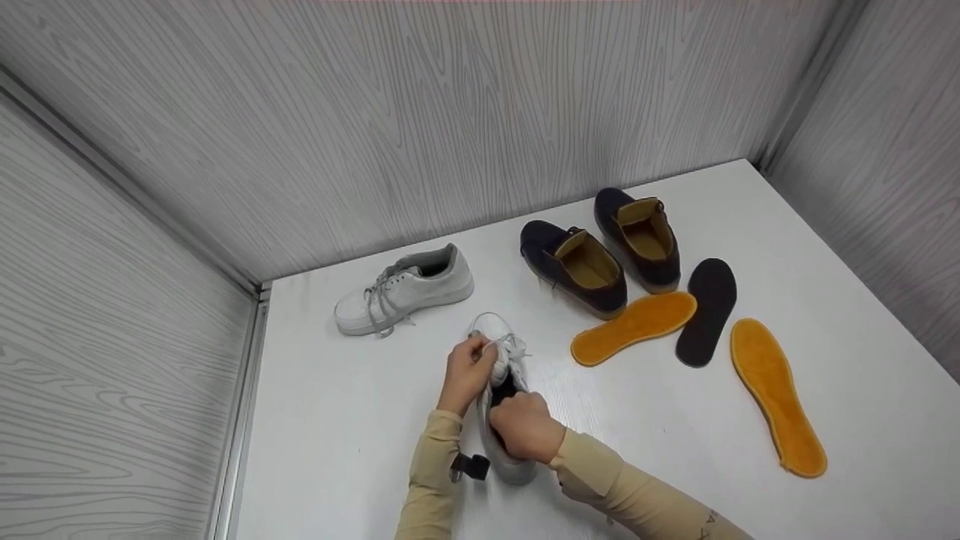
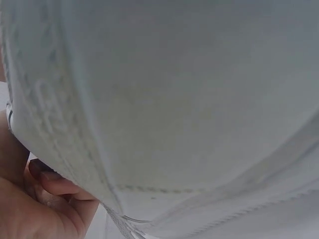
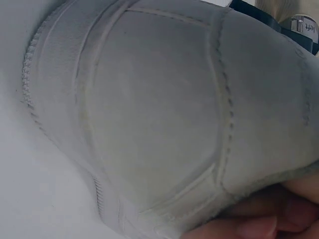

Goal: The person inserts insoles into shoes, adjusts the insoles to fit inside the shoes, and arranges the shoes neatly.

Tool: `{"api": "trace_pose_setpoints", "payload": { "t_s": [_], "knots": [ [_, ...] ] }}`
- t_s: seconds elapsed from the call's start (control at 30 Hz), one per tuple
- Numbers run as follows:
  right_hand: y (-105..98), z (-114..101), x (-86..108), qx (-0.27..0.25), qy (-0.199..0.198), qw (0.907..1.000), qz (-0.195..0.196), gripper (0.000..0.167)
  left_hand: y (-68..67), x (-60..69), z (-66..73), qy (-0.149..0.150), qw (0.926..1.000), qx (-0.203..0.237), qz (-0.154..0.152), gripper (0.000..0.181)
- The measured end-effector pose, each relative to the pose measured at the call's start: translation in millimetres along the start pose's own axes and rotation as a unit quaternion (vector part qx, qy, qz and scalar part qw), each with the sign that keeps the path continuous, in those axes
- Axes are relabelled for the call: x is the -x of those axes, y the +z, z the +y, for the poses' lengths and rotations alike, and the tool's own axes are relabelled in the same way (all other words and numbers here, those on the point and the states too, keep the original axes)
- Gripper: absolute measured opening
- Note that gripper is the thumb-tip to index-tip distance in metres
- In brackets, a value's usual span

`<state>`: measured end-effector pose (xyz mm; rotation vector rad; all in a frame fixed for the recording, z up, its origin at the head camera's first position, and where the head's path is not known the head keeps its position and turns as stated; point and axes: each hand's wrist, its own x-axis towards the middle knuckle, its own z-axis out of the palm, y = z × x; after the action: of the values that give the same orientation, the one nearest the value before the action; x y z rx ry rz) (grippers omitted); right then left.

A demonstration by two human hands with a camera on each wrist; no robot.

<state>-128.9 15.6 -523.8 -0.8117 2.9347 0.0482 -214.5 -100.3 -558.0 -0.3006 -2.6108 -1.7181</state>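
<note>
A white lace-up sneaker [image 1: 491, 324] stands on the table with its toe pointing away from me. My left hand [image 1: 466, 371] pinches the raised tongue [image 1: 500, 367] near the laces. Curled fingers of my right hand [image 1: 526, 426] reach into the sneaker's dark opening behind the tongue; what they touch inside is hidden. In the left wrist view, the sneaker's white side [image 2: 174, 109] fills most of the picture, with part of the left hand [image 2: 45, 204] at lower left. Fingertips [image 3: 259, 226] of the right hand show at the collar, beside the stitched white upper [image 3: 159, 109].
Another white sneaker [image 1: 405, 292] lies at the back left. Two dark shoes [image 1: 574, 266] with tan linings stand at the back right. Near them lie one orange insole [image 1: 634, 328], a dark insole [image 1: 706, 311] and a second orange insole [image 1: 778, 397]. Pale walls enclose the white table [image 1: 337, 450].
</note>
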Motion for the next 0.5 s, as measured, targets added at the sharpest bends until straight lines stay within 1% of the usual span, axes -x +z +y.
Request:
{"api": "trace_pose_setpoints", "payload": {
  "t_s": [0.07,0.13,0.2,0.3,0.37,0.5],
  "knots": [
    [0.9,0.3,0.0,-0.006,-0.002,1.0,0.0,0.016,0.1,-0.5,-0.3,-0.003,1.0,0.0,-0.004,0.017],
    [1.9,0.3,0.8,-0.008,-0.01,0.9999,0.005,0.018,0.4,-0.5,-0.9,-0.013,0.9999,0.002,-0.005,0.017],
    [3.6,0.3,2.0,-0.003,-0.019,0.9996,0.019,0.02,0.5,0.0,-0.9,-0.016,0.9999,-0.001,-0.005,0.017],
    [6.4,0.7,3.8,0.009,-0.028,0.9982,0.052,0.02,0.6,0.0,-0.8,-0.009,0.9999,-0.004,-0.003,0.018],
    [7.8,1.5,5.0,0.011,-0.03,0.9965,0.077,0.02,0.4,-0.3,-0.8,0.002,1.0,-0.007,-0.001,0.019],
    [8.4,3.9,5.6,-0.012,-0.039,0.993,0.111,0.023,-0.5,-1.3,-0.9,0.014,0.9999,-0.006,0.001,0.019]
  ]
}}
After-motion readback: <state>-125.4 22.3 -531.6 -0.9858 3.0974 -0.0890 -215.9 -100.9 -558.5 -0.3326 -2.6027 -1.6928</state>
